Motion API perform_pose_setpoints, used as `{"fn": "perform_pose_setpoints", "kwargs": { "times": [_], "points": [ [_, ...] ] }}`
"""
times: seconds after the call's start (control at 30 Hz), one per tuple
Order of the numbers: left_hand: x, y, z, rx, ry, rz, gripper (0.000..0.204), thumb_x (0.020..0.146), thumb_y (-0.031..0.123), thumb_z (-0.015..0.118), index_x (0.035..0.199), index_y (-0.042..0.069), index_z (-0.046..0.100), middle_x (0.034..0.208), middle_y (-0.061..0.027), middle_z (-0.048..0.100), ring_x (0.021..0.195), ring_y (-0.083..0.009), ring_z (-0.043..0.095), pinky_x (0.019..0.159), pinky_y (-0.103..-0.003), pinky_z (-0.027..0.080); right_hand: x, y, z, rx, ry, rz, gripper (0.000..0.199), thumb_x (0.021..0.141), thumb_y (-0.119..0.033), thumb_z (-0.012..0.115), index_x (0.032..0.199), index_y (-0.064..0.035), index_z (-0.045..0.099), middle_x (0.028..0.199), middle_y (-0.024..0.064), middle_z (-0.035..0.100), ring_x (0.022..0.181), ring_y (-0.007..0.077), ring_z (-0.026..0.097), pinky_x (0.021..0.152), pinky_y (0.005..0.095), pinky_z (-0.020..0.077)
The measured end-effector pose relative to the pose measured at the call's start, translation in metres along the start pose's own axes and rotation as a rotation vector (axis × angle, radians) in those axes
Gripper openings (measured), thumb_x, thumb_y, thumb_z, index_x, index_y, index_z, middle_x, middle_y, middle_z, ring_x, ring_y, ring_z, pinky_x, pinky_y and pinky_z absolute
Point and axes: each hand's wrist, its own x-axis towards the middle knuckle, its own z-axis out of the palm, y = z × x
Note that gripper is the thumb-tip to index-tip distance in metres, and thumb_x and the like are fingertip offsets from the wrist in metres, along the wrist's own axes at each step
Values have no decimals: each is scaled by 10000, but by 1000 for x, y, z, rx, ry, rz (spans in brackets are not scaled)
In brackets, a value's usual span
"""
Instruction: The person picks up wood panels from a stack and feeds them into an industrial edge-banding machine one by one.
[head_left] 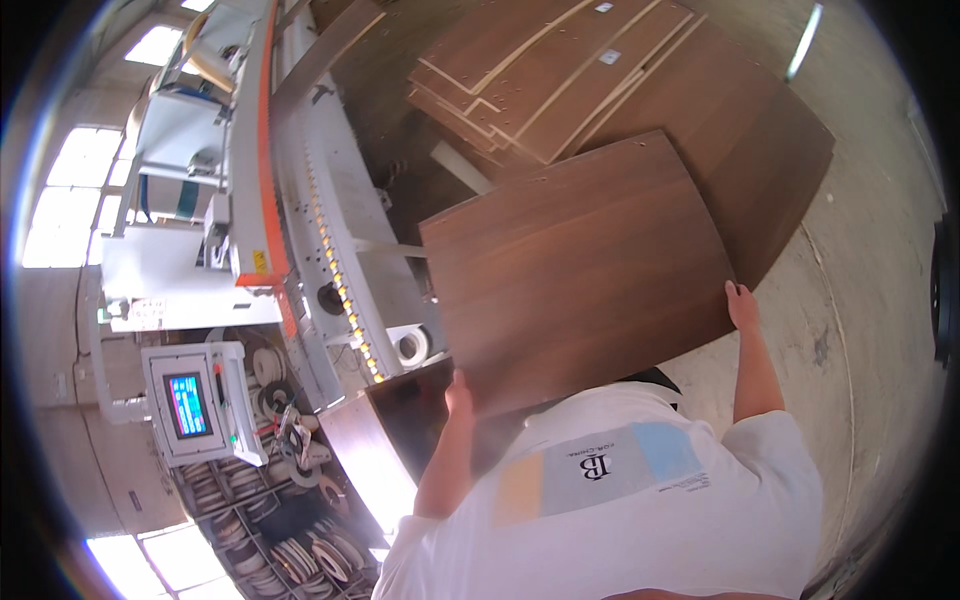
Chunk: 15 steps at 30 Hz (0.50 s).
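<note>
A large brown wood-grain panel (pixel 580 280) spans the space in front of my body, carried between both hands. At its near left corner my left hand (pixel 458 392) is closed on the edge. My right hand (pixel 741 305) grips the right edge, with the thumb on top and the other fingers mostly hidden under the board. The panel's left side is beside a long machine (pixel 345 200) with a row of yellow rollers. Its far right part overlaps the view of more brown boards behind it.
Stacked brown boards (pixel 560 70) with pale edges lie ahead, and another large board (pixel 765 160) sits to their right. A control screen (pixel 188 405) stands at the left, above shelves of edge-band rolls (pixel 320 555). A white roll (pixel 411 347) is by the machine.
</note>
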Motion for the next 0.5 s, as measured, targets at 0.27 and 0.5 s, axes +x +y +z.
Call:
{"fn": "perform_pose_setpoints", "kwargs": {
  "times": [0.27, 0.5],
  "points": [
    [-61, 52, -6, -135, 174, 118, 410, 1008, 405, 591, 817, 52, 673, 660, 22, 499, 577, -114, 448, 507, -327, 352, 6, -15, 5, 88, -13, 114, 834, 994, -693, 299, 1139, 14, 718, 1150, 260, 692, 1152, 435, 617, 974, 500, 463],
    [-47, 52, -58, -115, 256, 166, 433, 1004, 399, 606, 838, 13, 712, 684, 1, 573, 600, -122, 478, 546, -357, 406, -37, -26, 27, 254, 16, 106, 793, 997, -643, 385, 1151, 73, 689, 1150, 249, 705, 1140, 409, 634, 978, 460, 467]
  ]
}}
